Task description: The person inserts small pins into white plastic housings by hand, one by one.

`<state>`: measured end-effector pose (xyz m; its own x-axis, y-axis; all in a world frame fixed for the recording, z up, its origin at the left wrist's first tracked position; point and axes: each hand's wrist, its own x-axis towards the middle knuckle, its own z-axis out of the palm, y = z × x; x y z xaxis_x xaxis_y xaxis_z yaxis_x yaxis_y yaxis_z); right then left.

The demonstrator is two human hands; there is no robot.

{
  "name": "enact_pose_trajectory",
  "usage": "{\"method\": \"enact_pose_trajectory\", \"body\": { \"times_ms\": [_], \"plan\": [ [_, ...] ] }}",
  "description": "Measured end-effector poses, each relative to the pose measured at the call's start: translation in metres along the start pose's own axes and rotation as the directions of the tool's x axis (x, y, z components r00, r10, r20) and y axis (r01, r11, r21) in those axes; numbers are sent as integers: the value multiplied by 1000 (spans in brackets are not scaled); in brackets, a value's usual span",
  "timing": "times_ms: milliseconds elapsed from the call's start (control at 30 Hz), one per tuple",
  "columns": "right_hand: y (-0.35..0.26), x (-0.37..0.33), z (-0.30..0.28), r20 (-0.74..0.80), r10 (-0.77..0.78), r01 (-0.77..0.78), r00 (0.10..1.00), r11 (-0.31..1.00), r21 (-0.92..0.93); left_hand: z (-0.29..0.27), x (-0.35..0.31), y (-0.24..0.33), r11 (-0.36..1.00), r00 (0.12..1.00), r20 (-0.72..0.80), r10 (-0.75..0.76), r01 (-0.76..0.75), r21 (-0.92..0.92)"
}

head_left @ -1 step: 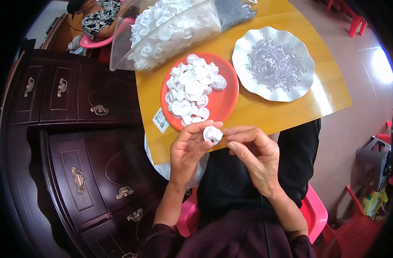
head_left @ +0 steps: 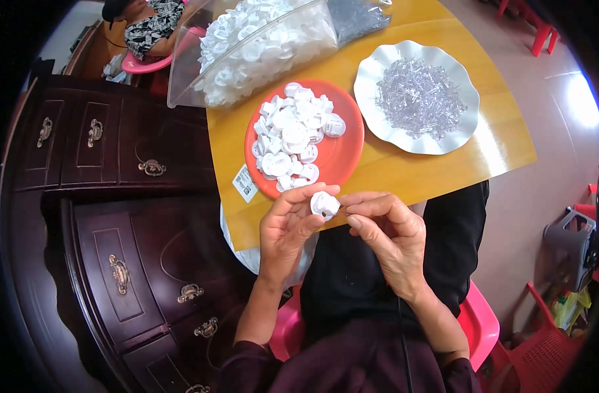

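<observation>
My left hand (head_left: 286, 226) holds a small round white plastic part (head_left: 324, 205) between thumb and fingers, just past the table's near edge. A dark opening shows on its lower side. Close against it, my right hand (head_left: 388, 236) pinches a thin wire-like piece (head_left: 343, 211) with thumb and forefinger. The wire's other end meets the white part; whether it sits inside cannot be made out. Just beyond my left hand, an orange-red plate (head_left: 342, 154) carries a heap of similar white plastic parts (head_left: 293, 128).
On the yellow table (head_left: 404, 177), a white scalloped plate (head_left: 466, 128) bears many small clear thin pieces (head_left: 421, 98). Behind the orange plate stands a clear bin (head_left: 185, 85) full of white parts, beside a grey plastic bag (head_left: 362, 23). Dark drawers (head_left: 116, 262) flank the left; another person (head_left: 152, 29) sits beyond.
</observation>
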<state>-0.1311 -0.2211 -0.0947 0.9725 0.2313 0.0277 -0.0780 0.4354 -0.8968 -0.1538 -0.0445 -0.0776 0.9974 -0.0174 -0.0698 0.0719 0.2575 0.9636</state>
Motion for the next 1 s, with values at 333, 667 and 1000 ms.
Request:
{"method": "enact_pose_trajectory", "body": {
  "times_ms": [333,667,1000],
  "plan": [
    [0,-2,-1,-33,-43,38,999,988,-147,1,-1,-4,998,998,38,-43,45,-41],
    [-1,-3,-1,-41,-17,8,999,979,-201,0,-1,-4,999,997,63,-38,39,-26],
    [0,-4,-5,-33,-30,22,999,976,-216,-6,-2,-3,996,992,107,-74,69,54]
  ]
}}
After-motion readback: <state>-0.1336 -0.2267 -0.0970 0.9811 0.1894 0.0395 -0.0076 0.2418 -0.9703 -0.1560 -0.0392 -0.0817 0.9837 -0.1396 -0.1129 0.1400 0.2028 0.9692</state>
